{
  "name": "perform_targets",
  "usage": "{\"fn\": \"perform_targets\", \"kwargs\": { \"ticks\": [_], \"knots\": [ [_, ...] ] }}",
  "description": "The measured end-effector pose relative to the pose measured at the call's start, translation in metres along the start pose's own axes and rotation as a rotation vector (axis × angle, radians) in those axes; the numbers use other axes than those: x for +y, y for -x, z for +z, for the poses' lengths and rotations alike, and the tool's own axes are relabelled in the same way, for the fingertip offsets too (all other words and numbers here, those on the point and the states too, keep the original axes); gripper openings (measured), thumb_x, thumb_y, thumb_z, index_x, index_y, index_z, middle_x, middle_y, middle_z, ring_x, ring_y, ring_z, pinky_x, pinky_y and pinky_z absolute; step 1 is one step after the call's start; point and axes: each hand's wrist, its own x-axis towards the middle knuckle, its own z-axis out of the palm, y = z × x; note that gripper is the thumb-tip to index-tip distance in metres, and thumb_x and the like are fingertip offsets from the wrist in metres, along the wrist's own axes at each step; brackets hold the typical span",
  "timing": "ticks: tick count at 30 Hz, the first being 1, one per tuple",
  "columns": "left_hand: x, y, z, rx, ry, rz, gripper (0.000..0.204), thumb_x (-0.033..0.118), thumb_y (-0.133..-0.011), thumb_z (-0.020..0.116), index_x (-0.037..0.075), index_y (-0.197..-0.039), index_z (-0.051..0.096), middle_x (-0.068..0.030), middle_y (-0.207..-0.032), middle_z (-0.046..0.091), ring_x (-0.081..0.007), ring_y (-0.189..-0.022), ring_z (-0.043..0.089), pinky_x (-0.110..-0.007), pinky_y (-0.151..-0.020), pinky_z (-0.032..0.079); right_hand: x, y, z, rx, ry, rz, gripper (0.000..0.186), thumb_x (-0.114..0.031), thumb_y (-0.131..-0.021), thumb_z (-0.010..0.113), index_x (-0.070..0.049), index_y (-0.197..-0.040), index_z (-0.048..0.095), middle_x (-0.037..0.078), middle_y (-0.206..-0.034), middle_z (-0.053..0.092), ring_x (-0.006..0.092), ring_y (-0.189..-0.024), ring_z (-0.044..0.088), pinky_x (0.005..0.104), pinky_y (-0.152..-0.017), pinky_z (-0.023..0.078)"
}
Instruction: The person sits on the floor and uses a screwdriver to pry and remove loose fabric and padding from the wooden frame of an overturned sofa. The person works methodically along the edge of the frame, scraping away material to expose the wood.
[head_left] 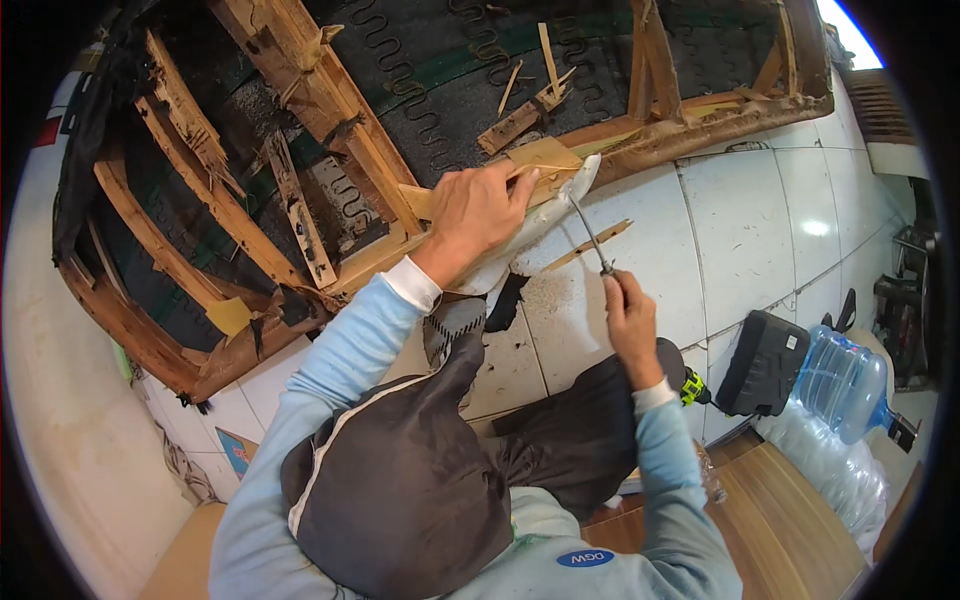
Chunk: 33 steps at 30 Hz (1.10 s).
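The slender grey metal hand tool (590, 233) slants up and leftward from the right hand (630, 322), whose grip closes round its handle, to the white padded edge (586, 180) of the brown wooden furniture frame (335, 85). The left hand (478, 212) lies nearer the frame, its grip unclear.

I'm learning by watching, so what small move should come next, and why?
Probably a gentle levering of the slim, metal-shafted tool: the right hand grips its handle, its far end sits at the ragged white material along the brown wooden frame, and the left hand rests on the frame's edge, seemingly bracing it.
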Motion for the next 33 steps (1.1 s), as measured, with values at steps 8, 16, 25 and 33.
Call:
{"fn": "perform_targets", "kwargs": {
  "ticks": [8, 16, 25, 33],
  "knots": [
    [-0.004, -0.013, 0.005, -0.053, 0.014, -0.103, 0.069, 0.071, -0.087, 0.078, 0.009, -0.118, 0.082, -0.0161, -0.113, 0.084, -0.036, -0.11, 0.08, -0.049, -0.094, 0.059, -0.041, 0.03, 0.041, 0.177, -0.017, 0.114, 0.027, -0.027, -0.111, 0.07, -0.002, -0.119, 0.075, 0.021, -0.086, 0.076, 0.0311, -0.069, 0.072, 0.042, -0.067, 0.055],
    [-0.01, -0.003, 0.007, 0.015, 0.004, 0.048, 0.069, 0.071, -0.086, 0.079, 0.011, -0.12, 0.08, -0.014, -0.108, 0.084, -0.036, -0.102, 0.08, -0.049, -0.088, 0.059, -0.057, 0.027, 0.029, 0.177, 0.094, 0.029, 0.031, -0.031, -0.109, 0.073, -0.002, -0.119, 0.077, 0.021, -0.089, 0.078, 0.0357, -0.074, 0.076, 0.0433, -0.069, 0.056],
    [-0.022, -0.001, 0.015, 0.09, -0.049, 0.156, 0.065, 0.068, -0.088, 0.077, 0.01, -0.117, 0.078, -0.0149, -0.107, 0.083, -0.0365, -0.102, 0.079, -0.049, -0.086, 0.059, -0.063, 0.031, 0.041, 0.146, -0.006, 0.113, 0.034, -0.03, -0.108, 0.073, 0.001, -0.121, 0.078, 0.021, -0.089, 0.078, 0.0302, -0.073, 0.074, 0.0423, -0.069, 0.056],
    [-0.017, 0.0, 0.012, 0.048, -0.084, 0.131, 0.078, 0.079, -0.082, 0.08, 0.009, -0.118, 0.077, -0.0147, -0.109, 0.083, -0.0356, -0.103, 0.079, -0.048, -0.085, 0.059, -0.07, 0.042, 0.068, 0.195, -0.097, 0.189, 0.032, -0.027, -0.11, 0.072, 0.003, -0.12, 0.075, 0.018, -0.081, 0.074, 0.0208, -0.068, 0.066, 0.0377, -0.065, 0.053]
  ]
}}
